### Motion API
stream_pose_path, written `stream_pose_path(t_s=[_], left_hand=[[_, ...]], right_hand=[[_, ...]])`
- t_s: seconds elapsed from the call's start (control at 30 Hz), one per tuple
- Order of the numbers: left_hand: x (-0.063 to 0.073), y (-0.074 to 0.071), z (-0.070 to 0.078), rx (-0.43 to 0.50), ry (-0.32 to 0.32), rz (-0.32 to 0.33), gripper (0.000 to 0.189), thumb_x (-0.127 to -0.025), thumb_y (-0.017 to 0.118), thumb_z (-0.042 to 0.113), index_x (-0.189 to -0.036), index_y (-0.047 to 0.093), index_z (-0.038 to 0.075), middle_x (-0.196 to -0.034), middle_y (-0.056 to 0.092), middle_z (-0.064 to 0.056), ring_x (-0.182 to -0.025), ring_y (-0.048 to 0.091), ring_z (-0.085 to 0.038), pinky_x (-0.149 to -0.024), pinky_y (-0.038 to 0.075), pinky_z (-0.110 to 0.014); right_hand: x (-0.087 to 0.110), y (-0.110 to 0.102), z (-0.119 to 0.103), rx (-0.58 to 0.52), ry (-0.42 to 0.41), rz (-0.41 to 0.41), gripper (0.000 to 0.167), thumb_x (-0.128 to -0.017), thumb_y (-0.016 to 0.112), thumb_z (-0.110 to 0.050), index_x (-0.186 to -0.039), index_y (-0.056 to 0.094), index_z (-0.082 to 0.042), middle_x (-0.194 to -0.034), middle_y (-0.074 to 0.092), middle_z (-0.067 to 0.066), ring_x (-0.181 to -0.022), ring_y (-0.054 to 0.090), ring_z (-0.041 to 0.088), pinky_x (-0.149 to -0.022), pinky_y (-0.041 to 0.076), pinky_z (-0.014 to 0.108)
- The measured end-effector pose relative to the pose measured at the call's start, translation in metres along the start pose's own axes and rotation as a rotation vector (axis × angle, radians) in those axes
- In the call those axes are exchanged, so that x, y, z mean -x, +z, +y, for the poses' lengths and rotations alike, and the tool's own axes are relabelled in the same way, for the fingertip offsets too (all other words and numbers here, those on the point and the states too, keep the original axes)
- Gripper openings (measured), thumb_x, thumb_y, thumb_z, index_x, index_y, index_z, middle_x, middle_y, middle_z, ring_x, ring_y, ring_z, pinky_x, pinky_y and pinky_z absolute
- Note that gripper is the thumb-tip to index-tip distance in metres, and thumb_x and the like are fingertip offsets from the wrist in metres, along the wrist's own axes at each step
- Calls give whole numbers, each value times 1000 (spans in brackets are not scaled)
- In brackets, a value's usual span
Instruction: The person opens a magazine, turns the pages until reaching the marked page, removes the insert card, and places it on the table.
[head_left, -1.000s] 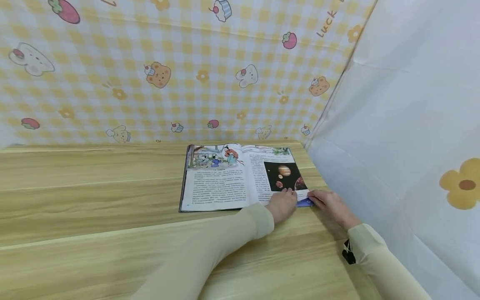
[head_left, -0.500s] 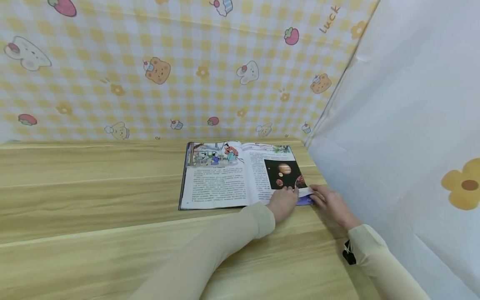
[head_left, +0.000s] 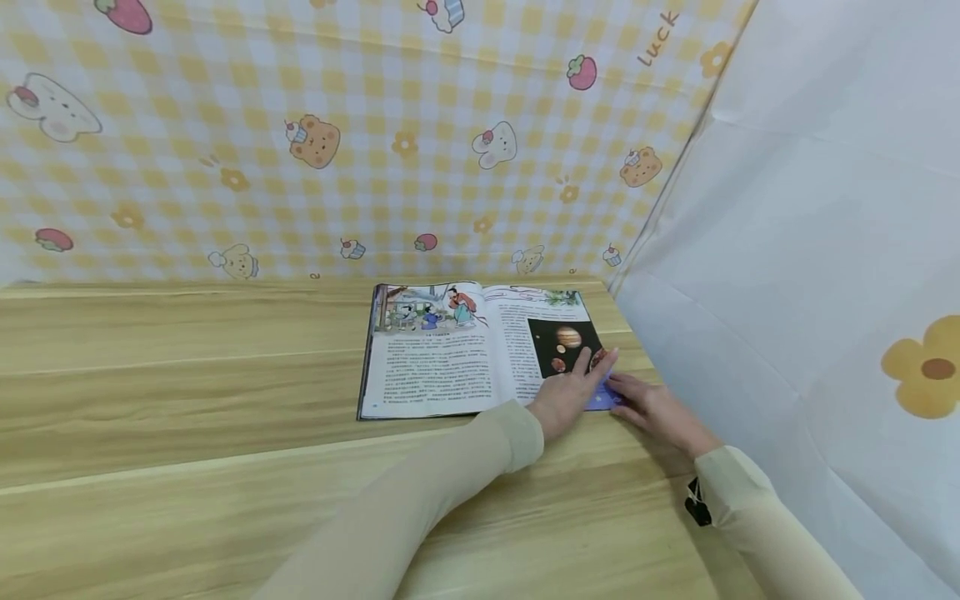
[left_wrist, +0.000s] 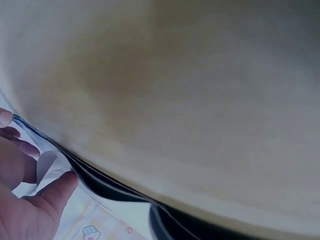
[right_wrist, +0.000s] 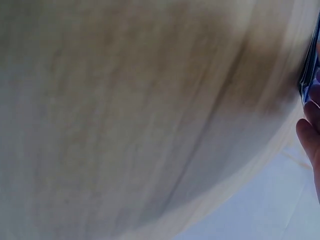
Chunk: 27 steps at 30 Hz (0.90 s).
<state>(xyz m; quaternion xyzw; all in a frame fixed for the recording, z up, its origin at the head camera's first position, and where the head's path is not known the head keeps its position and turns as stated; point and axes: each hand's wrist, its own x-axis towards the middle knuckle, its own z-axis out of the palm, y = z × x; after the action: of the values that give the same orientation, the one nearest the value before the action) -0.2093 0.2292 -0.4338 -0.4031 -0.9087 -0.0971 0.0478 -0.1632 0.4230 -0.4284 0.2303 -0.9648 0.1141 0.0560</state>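
An open illustrated book [head_left: 438, 375] lies on the wooden table, with planets pictured on its right page [head_left: 517, 342]. My left hand [head_left: 558, 404] is at that page's lower right part, index finger over the planet picture. In the left wrist view the page curls up between the thumb [left_wrist: 60, 192] and fingers of this hand, which hold it. A purple page [head_left: 603, 400] shows beneath at the corner. My right hand [head_left: 660, 412] lies at the book's lower right corner, fingertips at the purple page; in the right wrist view its thumb [right_wrist: 307, 135] is apart from the book's edge.
The wooden table [head_left: 187, 400] extends left and in front of the book. A yellow checked cloth [head_left: 300, 208] hangs behind it, and a white cloth wall [head_left: 787, 292] stands close on the right. A black clip-like object [head_left: 697, 502] hangs at the right cuff.
The left hand's fingers have spread and reached up over the planet picture, with the page corner lifted. The right fingertips have let go of the corner, and more of the purple page shows.
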Motion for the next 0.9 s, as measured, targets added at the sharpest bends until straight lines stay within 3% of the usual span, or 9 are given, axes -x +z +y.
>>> stream_pose_path(t_s=[0.07, 0.13, 0.23, 0.33, 0.43, 0.5, 0.63, 0.77, 0.9], left_hand=[[1, 0, -2, 3, 3, -6, 87, -90, 55, -3, -152, 2, 27, -155, 19, -17, -113, 59, -18, -51, 50, -19], [2, -1, -4, -5, -8, -29, 85, -91, 55, -2, -152, 3, 27, -157, 9, -17, -123, 52, -25, -56, 53, -20], [3, -2, -8, -52, -60, -64, 74, -94, 51, 3, -152, 11, 28, -158, -2, -16, -130, 43, -33, -78, 55, -28], [2, -2, -13, -203, -105, -84, 61, -99, 42, 10, -151, 18, 30, -158, -10, -11, -143, 12, -35, -107, 36, -41], [1, -2, -18, -365, -105, -85, 53, -101, 36, 17, -150, 21, 33, -158, -14, -6, -145, -7, -32, -115, 13, -50], [1, -2, -21, -422, -70, -77, 54, -101, 37, 19, -150, 20, 32, -158, -14, -3, -145, -10, -30, -116, 8, -51], [2, -1, -24, -495, 66, -65, 53, -101, 36, 21, -150, 20, 32, -159, -5, 1, -146, -3, -27, -116, 10, -47], [4, 0, -27, -555, 195, -64, 44, -102, 32, 26, -145, 34, 32, -159, 8, 4, -146, 6, -23, -117, 12, -42], [3, 0, -26, -596, 237, -72, 41, -102, 30, 26, -141, 43, 29, -156, 20, 6, -145, 14, -20, -117, 13, -38]], right_hand=[[-2, 0, -1, 1, 4, -30, 44, -86, 67, -13, -125, 57, 4, -128, 54, 26, -110, 56, 44, -90, 46, 53], [-4, 0, -1, -5, 4, -50, 41, -86, 66, -11, -122, 58, 5, -126, 55, 26, -110, 56, 44, -90, 46, 52], [-7, -1, 0, -7, 1, -67, 37, -85, 66, -8, -119, 60, 6, -122, 58, 26, -110, 57, 43, -91, 46, 50], [-9, -2, 1, -9, -17, -71, 34, -84, 66, -6, -116, 62, 6, -119, 60, 25, -109, 58, 42, -90, 47, 50], [-10, -4, 2, -17, -25, -71, 33, -84, 67, -5, -114, 64, 6, -117, 61, 25, -108, 59, 41, -89, 48, 49], [-10, -6, 3, -23, -26, -73, 32, -84, 67, -4, -114, 64, 7, -116, 62, 25, -107, 59, 41, -88, 48, 49], [-12, -9, 1, -34, -17, -81, 29, -86, 63, 0, -113, 64, 7, -114, 63, 24, -106, 60, 39, -88, 48, 48], [-15, -10, -1, -40, 10, -110, 28, -87, 60, 1, -114, 64, 6, -115, 63, 24, -109, 59, 39, -89, 48, 48], [-14, -9, -1, 21, -7, -131, 27, -88, 59, 1, -114, 65, 5, -117, 62, 23, -109, 59, 39, -89, 48, 48]])
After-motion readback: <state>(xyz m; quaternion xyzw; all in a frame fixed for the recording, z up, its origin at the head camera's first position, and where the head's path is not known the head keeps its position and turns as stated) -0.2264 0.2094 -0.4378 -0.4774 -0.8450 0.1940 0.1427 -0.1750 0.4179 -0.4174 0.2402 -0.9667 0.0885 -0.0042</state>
